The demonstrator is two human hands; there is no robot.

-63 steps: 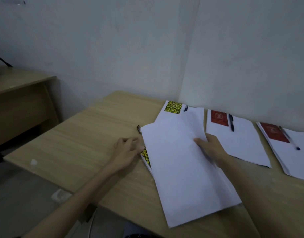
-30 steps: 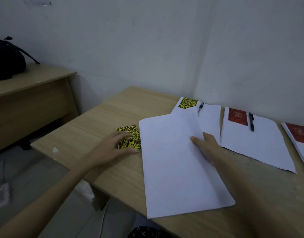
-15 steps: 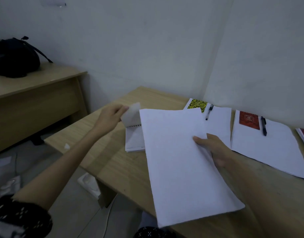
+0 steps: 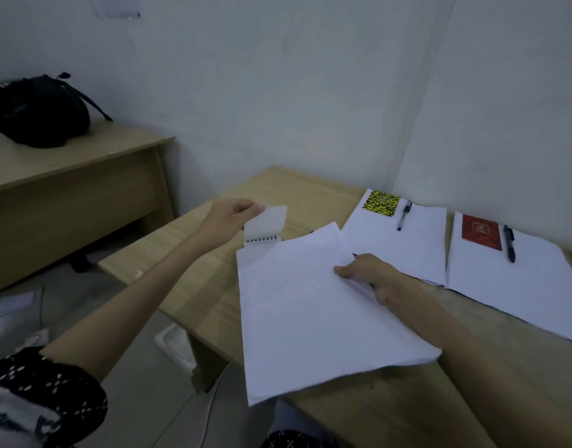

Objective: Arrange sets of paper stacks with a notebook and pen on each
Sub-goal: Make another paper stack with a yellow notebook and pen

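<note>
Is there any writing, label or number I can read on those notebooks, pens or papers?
None can be read.
Red notebook: a pale emblem on the cover, too blurred to read.
Yellow notebook: only a black speckled pattern, no words.
Paper stack, pens and the open notebook: no print shows.

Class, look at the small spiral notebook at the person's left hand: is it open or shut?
Open. The left hand pinches a white leaf lifted above the small spiral notebook, its binding exposed.
</note>
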